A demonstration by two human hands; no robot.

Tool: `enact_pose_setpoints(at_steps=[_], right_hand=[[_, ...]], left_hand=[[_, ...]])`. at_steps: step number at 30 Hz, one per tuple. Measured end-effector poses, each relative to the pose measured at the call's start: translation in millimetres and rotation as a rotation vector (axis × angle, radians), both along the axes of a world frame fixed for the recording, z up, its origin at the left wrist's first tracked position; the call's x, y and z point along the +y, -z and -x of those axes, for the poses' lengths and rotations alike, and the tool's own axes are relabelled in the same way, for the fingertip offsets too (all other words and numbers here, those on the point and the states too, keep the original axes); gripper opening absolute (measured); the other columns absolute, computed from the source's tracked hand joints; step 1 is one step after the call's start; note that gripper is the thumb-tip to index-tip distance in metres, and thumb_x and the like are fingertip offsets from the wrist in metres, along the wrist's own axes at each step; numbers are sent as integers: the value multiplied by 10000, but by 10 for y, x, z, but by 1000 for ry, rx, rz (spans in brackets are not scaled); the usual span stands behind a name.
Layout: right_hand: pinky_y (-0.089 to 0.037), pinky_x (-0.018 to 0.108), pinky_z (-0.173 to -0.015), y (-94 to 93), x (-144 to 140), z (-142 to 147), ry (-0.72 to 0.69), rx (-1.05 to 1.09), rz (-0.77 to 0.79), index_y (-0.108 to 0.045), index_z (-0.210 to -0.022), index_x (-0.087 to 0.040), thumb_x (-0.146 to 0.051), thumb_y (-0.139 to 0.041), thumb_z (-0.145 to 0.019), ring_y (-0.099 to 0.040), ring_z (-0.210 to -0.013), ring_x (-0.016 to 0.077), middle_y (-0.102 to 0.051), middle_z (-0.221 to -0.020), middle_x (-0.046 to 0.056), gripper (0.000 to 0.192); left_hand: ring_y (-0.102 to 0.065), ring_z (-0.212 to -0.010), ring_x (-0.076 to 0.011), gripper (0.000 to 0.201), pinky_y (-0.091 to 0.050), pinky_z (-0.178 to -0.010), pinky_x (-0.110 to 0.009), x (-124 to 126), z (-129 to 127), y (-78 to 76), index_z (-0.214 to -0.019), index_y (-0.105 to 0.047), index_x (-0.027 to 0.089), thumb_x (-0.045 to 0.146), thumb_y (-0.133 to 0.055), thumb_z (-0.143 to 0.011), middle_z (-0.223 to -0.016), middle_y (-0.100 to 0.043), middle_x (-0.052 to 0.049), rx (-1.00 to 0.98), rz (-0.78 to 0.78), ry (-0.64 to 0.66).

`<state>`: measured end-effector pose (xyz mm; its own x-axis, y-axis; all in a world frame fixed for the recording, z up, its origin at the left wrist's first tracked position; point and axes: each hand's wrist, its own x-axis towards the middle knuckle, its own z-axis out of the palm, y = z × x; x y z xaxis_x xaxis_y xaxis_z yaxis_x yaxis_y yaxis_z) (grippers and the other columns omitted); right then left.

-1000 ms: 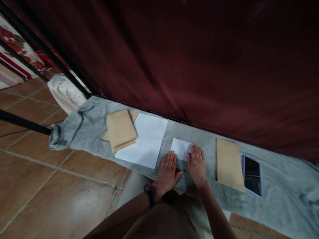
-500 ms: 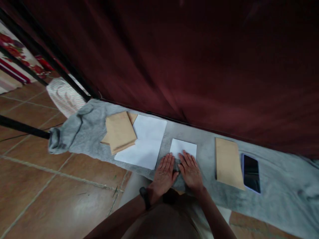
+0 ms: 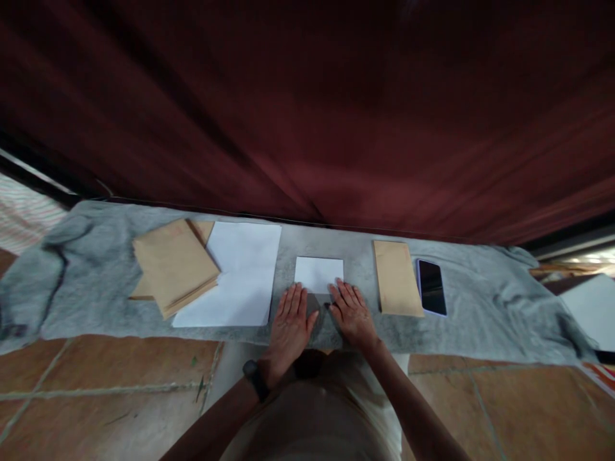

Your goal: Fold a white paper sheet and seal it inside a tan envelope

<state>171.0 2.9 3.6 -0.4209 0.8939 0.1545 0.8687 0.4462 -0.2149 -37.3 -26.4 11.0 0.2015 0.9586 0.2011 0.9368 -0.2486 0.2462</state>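
A small folded sheet of white paper (image 3: 319, 272) lies flat on the grey cloth in front of me. My left hand (image 3: 289, 323), with a dark band on its wrist, lies flat with its fingertips at the paper's near left corner. My right hand (image 3: 354, 318) rests flat, its fingertips on the near right corner. Fingers of both hands are stretched out, and the thumbs point toward each other with a gap between. To the left lies a larger white sheet (image 3: 245, 275), partly covered by a stack of brown envelopes (image 3: 175, 262).
One more brown envelope (image 3: 398, 278) lies to the right, beside a phone (image 3: 432, 288) with a dark screen. Grey cloth (image 3: 485, 307) covers the long narrow surface. A dark red curtain (image 3: 307, 128) hangs behind it. Tiled floor (image 3: 120, 371) shows below.
My view has turned to the right and levelled, so the whole scene sits further left. My hands have spread slightly apart at the paper's near edge. The envelopes and phone stay in place.
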Motion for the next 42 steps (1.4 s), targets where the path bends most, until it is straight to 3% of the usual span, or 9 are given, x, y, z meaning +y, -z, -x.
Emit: enact_pose_setpoints(at_steps=[5,8,12,19,25,34,42], right_hand=[[-299,498,-1246,13,6,35,7,3,-19,-443,-1556,-202,-300,-453,-1056,-407,-1494,267,-401,-1629,101,510],[-300,504,-1244,21,-2,46,20,-4,-32,-476,-1535,-179,-296,-450,-1054,-425,-1482,275,-424,-1613,116,496],[-300,506,-1242,25,-16,24,21,2,-27,-458,-1548,-193,-324,-430,-1063,-419,-1484,280,-400,-1628,102,503],[-280,502,-1251,47,230,182,87,102,-11,-495,-1516,-151,-305,-327,-1087,-436,-1474,250,-478,-1580,108,486],[-284,523,-1235,81,538,370,139,76,-54,-448,-1549,-164,-356,-350,-1090,-389,-1500,276,-441,-1604,126,507],[-252,543,-1224,115,554,380,246,-45,-68,-414,-1566,-131,-345,-393,-1084,-348,-1511,309,-373,-1632,187,528],[-268,578,-1205,125,539,379,217,-76,-105,-390,-1578,-120,-314,-378,-1078,-351,-1506,335,-352,-1636,210,537]], left_hand=[[-261,-1562,-267,600,-280,-1273,-501,411,-302,-24,-1582,-331,81,354,-369,-1048,-1636,-379,-178,-49,-18,122],[-259,-1561,-272,601,-272,-1267,-524,664,-418,49,-1584,-303,58,332,-340,-1050,-1636,-367,-202,-43,-6,98],[-264,-1559,-287,604,-270,-1260,-528,829,-363,146,-1572,-328,62,347,-352,-1040,-1633,-378,-198,-37,-2,57],[-270,-1557,-288,605,-263,-1265,-497,856,-191,155,-1557,-351,18,344,-330,-1048,-1630,-365,-225,-25,-10,8],[-245,-1565,-278,577,-241,-1277,-479,864,-190,149,-1548,-366,7,248,-321,-1026,-1645,-338,-216,-10,4,15],[-225,-1569,-308,633,-212,-1280,-497,849,-206,114,-1553,-334,-18,324,-374,-1021,-1655,-304,-233,-1,56,-100],[-220,-1570,-325,690,-225,-1274,-510,714,-150,153,-1556,-322,-31,420,-383,-1037,-1654,-285,-257,-25,45,-123]])
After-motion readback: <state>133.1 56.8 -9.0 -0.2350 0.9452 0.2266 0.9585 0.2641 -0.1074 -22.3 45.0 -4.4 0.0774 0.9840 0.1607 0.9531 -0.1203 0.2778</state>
